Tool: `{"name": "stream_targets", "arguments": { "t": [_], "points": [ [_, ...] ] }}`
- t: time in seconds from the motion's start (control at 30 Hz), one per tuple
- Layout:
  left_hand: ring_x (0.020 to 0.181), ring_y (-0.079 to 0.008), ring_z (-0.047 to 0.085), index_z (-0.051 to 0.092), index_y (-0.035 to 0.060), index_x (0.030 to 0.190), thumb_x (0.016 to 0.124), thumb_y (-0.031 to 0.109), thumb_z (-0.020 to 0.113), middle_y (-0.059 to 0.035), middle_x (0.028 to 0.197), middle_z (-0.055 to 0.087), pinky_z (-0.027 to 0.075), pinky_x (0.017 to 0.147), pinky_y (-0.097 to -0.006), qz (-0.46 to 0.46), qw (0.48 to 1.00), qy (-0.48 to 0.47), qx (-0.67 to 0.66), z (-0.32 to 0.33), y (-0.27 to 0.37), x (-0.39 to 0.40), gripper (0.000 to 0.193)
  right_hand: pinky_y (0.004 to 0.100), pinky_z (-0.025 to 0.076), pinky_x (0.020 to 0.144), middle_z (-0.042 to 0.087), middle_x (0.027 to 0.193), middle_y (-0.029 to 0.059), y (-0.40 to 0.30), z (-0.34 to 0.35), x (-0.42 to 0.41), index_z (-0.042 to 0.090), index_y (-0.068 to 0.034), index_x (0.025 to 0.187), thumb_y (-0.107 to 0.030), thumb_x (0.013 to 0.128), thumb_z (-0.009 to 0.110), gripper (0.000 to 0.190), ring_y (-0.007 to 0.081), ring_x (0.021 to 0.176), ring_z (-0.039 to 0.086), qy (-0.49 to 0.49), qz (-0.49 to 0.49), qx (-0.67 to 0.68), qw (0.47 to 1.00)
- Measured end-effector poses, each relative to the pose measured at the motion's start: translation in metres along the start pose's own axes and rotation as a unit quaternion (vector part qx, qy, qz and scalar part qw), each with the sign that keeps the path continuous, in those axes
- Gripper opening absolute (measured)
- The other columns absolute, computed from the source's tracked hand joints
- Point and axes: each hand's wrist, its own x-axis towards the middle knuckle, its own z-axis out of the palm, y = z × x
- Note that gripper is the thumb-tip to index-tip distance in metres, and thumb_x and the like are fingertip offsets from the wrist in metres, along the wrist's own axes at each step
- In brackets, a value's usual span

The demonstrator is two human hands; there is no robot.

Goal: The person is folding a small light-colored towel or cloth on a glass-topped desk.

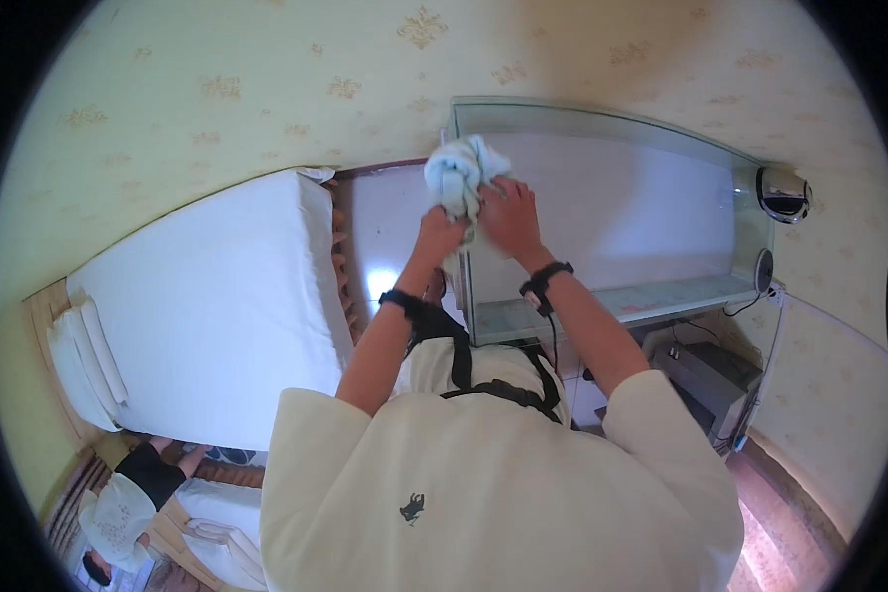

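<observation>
A pale blue-green cloth (465,174) is bunched up in front of me, over the near-left corner of a glass-topped table (607,200). My left hand (442,235) grips the lower left part of the cloth. On its right side, my right hand (512,218) holds it with curled fingers. Part of the cloth hangs below and between the hands, slightly blurred. Whether the cloth touches the glass, I cannot tell. Each wrist wears a black strap, and a cable runs from the right one.
Left stands a bed (214,288) with a white sheet and folded white bedding (89,362). A shiny kettle (784,194) and a round base (764,270) are at the table's right end. Below is a grey box-shaped appliance (710,385). Another person (122,510) is at lower left, near a second bed.
</observation>
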Motion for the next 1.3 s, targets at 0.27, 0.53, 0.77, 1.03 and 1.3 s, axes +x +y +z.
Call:
{"name": "stream_targets", "arguments": {
  "t": [0.27, 0.53, 0.77, 1.03, 1.3],
  "points": [
    [0.100, -0.0441, 0.066, 0.063, -0.0084, 0.106, 0.080, 0.031, 0.072, -0.0305, 0.101, 0.067, 0.052, 0.085, -0.0460, 0.087, 0.986, 0.111, -0.086, -0.005, 0.032, -0.013, 0.048, 0.0464, 0.042, 0.087, 0.058, 0.115, 0.0095, 0.010, 0.005, 0.005, 0.066, -0.016, 0.113, -0.024, 0.084, 0.066, 0.030, 0.0305, 0.110, 0.053, 0.065, -0.002, 0.006, 0.998],
    [0.103, -0.0393, 0.067, 0.067, -0.0015, 0.110, 0.080, 0.033, 0.075, -0.0258, 0.105, 0.070, 0.053, 0.086, -0.0450, -0.069, 0.998, -0.007, 0.004, 0.048, -0.041, -0.149, 0.046, 0.0443, 0.043, 0.087, 0.059, 0.115, 0.0076, -0.004, -0.038, -0.120, 0.068, -0.017, 0.109, -0.027, 0.084, 0.066, 0.027, 0.0280, 0.108, 0.054, -0.085, -0.159, 0.083, 0.980],
    [0.097, -0.0396, 0.068, 0.067, -0.0076, 0.102, 0.082, 0.036, 0.074, -0.0280, 0.100, 0.069, 0.052, 0.084, -0.0462, -0.093, 0.987, 0.124, -0.051, 0.095, -0.044, -0.212, 0.048, 0.0434, 0.045, 0.087, 0.059, 0.115, 0.0046, -0.011, -0.028, -0.112, 0.068, -0.017, 0.105, -0.028, 0.083, 0.067, 0.024, 0.0267, 0.109, 0.054, -0.081, -0.230, 0.143, 0.959],
    [0.100, -0.0413, 0.067, 0.066, -0.0060, 0.105, 0.082, 0.032, 0.073, -0.0282, 0.103, 0.069, 0.052, 0.087, -0.0464, -0.020, 0.985, 0.162, -0.052, 0.082, -0.047, -0.167, 0.045, 0.0437, 0.043, 0.091, 0.058, 0.120, 0.0054, -0.033, -0.029, -0.118, 0.068, -0.017, 0.112, -0.027, 0.086, 0.066, 0.027, 0.0266, 0.113, 0.054, -0.059, -0.104, 0.121, 0.985],
    [0.113, -0.0443, 0.057, 0.057, -0.0044, 0.120, 0.087, 0.017, 0.069, -0.0275, 0.122, 0.059, 0.046, 0.097, -0.0471, 0.103, 0.957, 0.271, -0.016, 0.099, -0.031, -0.166, 0.041, 0.0439, 0.042, 0.091, 0.058, 0.126, 0.0073, 0.056, -0.080, -0.172, 0.067, -0.016, 0.115, -0.026, 0.088, 0.064, 0.028, 0.0270, 0.116, 0.055, -0.001, -0.024, 0.046, 0.999]
  ]
}}
